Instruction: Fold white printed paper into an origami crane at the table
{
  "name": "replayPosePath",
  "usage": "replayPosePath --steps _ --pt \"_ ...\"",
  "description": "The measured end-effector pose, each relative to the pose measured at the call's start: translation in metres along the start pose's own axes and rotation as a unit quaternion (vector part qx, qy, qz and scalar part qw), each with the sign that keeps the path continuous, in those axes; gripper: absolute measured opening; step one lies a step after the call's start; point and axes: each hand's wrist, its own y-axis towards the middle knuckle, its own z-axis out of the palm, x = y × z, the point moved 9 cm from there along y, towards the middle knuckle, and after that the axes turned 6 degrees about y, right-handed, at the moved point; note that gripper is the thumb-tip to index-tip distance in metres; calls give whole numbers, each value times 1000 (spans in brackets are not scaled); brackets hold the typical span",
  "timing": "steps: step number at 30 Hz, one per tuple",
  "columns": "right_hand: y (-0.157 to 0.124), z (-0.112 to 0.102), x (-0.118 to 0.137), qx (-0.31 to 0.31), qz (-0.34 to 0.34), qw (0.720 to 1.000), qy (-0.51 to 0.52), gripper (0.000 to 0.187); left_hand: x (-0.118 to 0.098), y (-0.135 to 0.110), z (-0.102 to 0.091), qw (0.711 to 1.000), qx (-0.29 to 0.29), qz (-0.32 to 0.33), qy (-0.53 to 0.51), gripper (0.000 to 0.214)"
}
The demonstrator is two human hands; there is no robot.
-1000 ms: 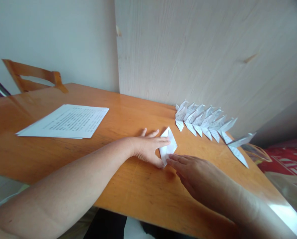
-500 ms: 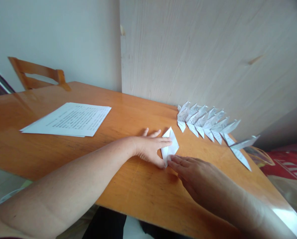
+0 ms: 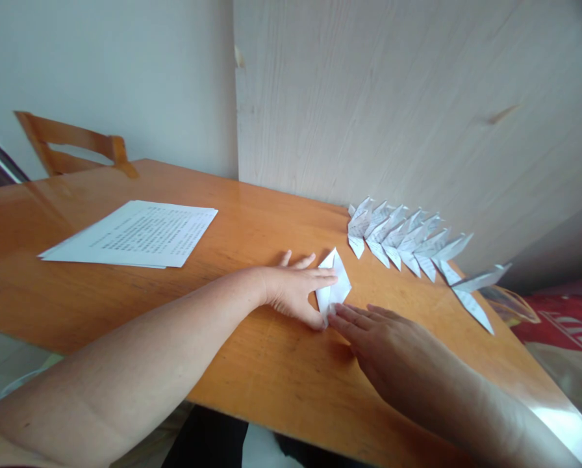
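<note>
A small piece of folded white paper (image 3: pixel 340 286), kite-shaped with its point away from me, lies on the wooden table. My left hand (image 3: pixel 295 290) rests over its left side with fingers spread; the forefinger lies across the paper and the thumb touches down by its lower tip. From the right, my right hand (image 3: pixel 376 335) presses its fingertips on the paper's lower right edge, close to the left thumb. Its fingers are stretched out, and its thumb is mostly hidden. The paper stays flat on the table under both hands.
Several folded paper pieces (image 3: pixel 403 237) stand in a row by the wooden panel, with a separate one (image 3: pixel 476 292) at the right. Printed sheets (image 3: pixel 139 234) are stacked on the table's left part. A chair (image 3: pixel 76 140) stands behind, and a red bag (image 3: pixel 564 318) is beyond the right edge.
Both hands and the folded paper keep nearly the same place. The view has shifted very slightly.
</note>
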Motion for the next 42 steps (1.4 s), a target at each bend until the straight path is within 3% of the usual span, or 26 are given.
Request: replayPosePath --steps 20,27,42 --pt "-3 6 0 -23 -15 1000 0 60 1 1 0 1000 0 -5 -3 103" --pt "-1 8 5 -9 -22 1000 -5 50 0 -1 0 1000 10 -13 -5 103" --pt "-6 0 18 -15 -49 998 -40 60 0 0 1 1000 9 3 -7 101"
